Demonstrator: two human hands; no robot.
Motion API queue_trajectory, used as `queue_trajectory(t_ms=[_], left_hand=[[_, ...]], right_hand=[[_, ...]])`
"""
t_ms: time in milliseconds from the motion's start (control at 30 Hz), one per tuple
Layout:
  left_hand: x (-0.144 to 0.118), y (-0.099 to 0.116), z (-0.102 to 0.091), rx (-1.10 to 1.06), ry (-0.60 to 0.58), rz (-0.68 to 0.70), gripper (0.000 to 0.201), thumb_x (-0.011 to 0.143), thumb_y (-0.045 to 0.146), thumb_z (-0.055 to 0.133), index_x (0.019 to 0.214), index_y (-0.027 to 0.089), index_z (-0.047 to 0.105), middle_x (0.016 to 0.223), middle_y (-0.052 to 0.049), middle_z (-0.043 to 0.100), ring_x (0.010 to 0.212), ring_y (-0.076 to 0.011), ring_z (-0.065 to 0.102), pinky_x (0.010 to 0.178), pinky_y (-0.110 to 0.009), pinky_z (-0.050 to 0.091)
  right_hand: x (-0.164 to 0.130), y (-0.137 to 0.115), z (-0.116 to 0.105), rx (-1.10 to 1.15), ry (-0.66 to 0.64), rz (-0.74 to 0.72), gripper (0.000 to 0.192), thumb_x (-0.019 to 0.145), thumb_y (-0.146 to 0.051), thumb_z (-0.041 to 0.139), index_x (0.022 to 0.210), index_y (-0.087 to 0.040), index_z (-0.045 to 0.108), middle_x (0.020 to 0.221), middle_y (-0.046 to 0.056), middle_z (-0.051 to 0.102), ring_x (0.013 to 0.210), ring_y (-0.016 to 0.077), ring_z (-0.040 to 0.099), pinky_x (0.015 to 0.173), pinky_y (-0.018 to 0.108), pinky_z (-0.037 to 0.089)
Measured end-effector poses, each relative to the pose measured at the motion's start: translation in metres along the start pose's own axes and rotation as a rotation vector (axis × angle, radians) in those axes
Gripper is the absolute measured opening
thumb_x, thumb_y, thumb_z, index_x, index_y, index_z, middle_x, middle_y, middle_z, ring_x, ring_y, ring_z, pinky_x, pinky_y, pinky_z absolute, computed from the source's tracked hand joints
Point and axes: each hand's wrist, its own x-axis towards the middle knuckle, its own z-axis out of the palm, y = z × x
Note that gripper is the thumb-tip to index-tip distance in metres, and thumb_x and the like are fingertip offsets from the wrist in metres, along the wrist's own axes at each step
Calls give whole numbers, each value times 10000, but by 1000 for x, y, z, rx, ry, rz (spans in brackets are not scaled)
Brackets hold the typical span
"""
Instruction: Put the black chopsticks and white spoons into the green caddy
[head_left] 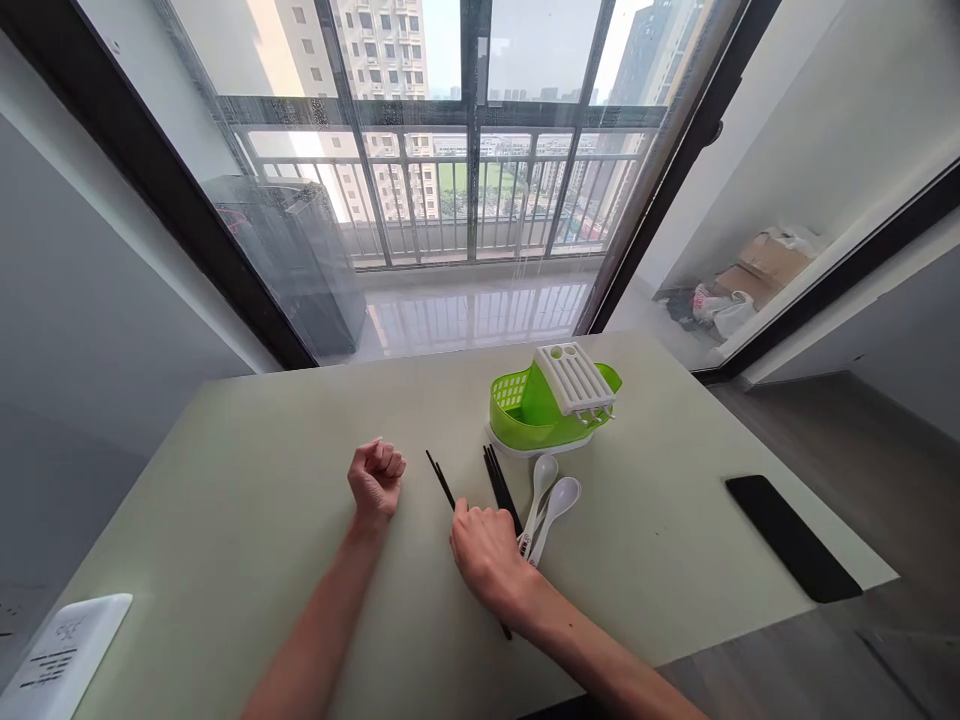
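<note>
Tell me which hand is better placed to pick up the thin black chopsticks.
Probably the right hand: it already rests on the thin black chopsticks, beside the white plastic spoons. The left hand is a closed fist, apart from them.

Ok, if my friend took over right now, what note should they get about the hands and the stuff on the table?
Left hand: closed in a fist, resting on the table, nothing visible in it.
Right hand: lying over the black chopsticks, fingers on them; whether it grips them cannot be told.
More black chopsticks lie beside it, then two white spoons on the table.
The green cutlery drainer with its white slotted rack stands just beyond the spoons; no cutlery shows in it.
A black phone lies far right, a white device near left.
Done: nothing in the drainer. Left: chopsticks and spoons on the table.
</note>
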Motion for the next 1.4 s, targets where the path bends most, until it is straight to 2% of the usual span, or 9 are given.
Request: queue_trajectory(t_ms=[100, 200, 367, 567, 733, 900, 1033, 1133, 1400], left_hand=[[0, 3, -3, -42, 14, -7, 489, 796, 266, 581, 586, 213, 142, 515, 85, 134, 421, -75, 126, 400, -266, 167], [0, 4, -6, -65, 31, -18, 483, 811, 299, 558, 593, 213, 135, 506, 83, 142, 414, -76, 125, 395, -269, 169], [-1, 2, -7, -119, 57, -63, 474, 813, 313, 555, 600, 218, 142, 496, 86, 146, 400, -74, 132, 388, -261, 178], [-3, 2, -7, -47, -18, -64, 500, 833, 361, 560, 598, 222, 140, 502, 94, 116, 408, -73, 86, 376, -244, 165], [-10, -5, 0, 277, -255, -169, 547, 836, 484, 598, 578, 236, 184, 501, 108, 111, 409, -66, 76, 377, -225, 181], [-31, -22, 21, 515, -435, -226, 374, 797, 425, 777, 624, 172, 562, 597, 23, 514, 565, -102, 446, 546, -210, 388], [-43, -29, 32, 755, -797, -230, 493, 908, 644, 585, 913, 174, 730, 891, -76, 710, 900, -226, 615, 828, -317, 488], [-46, -32, 31, 740, -994, -334, 533, 953, 632, 527, 1055, 155, 742, 732, -58, 667, 728, -191, 605, 767, -319, 485], [-45, -33, 22, 602, -1054, -568, 470, 975, 543, 562, 1103, 122, 727, 602, 40, 437, 516, -95, 373, 544, -252, 338]], right_hand=[[-12, -1, -18, 15, 96, -3, 149, 1040, -208, 446, 1000, -176, 586, 886, 107, 772, 772, 256, 766, 571, 279, 432], [-27, 4, -32, 95, 351, -145, 235, 1077, -271, 391, 928, -203, 559, 819, 42, 737, 649, 189, 720, 514, 273, 338], [-38, 17, -28, 243, 675, -355, 248, 1095, -277, 364, 924, -215, 533, 734, -7, 671, 585, 141, 635, 555, 272, 323], [-30, 30, 8, 275, 687, -378, 294, 1103, -273, 328, 895, -212, 528, 732, -5, 667, 564, 132, 604, 566, 267, 349], [-32, 40, 11, 356, 641, -361, 289, 1101, -302, 336, 955, -200, 564, 796, 22, 698, 638, 141, 654, 603, 250, 384], [-33, 54, -10, 505, 645, -291, 302, 1095, -344, 332, 1031, -197, 588, 751, 15, 687, 624, 148, 650, 616, 252, 409], [-30, 65, -25, 618, 715, -200, 282, 1079, -364, 364, 1023, -207, 591, 789, 24, 705, 659, 153, 655, 635, 246, 434], [-30, 71, -30, 638, 733, -152, 261, 1064, -371, 399, 993, -214, 595, 763, 17, 695, 650, 155, 641, 639, 247, 436], [-39, 81, -50, 727, 761, -137, 264, 1048, -414, 430, 964, -217, 584, 684, -16, 629, 577, 133, 575, 626, 240, 448]])
